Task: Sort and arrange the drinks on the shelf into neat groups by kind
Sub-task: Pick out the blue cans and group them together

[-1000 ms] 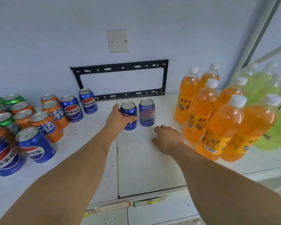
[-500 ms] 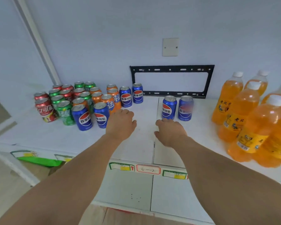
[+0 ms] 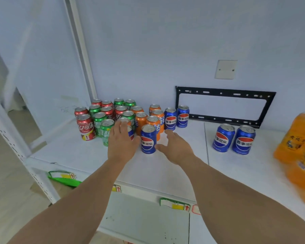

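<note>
flanking a smooth blue cylindrical aluminium cola can [image 3: 148, 139] at twelve o'clock on the white laminate shelf [image 3: 165, 166], the left hand [image 3: 122, 140] cups another blue can [image 3: 130, 132] while the right hand [image 3: 176, 148] is spread, grasping nothing.

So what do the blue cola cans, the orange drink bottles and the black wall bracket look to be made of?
Blue cola cans: thin metal, likely aluminium; bare silvery tops with pull tabs, glossy printed sides. Orange drink bottles: probably clear plastic, since the orange liquid shows through behind a paper-like label; blurred at the frame edge. Black wall bracket: seemingly steel, matte black, a flat frame punched with slots and holes.
</note>
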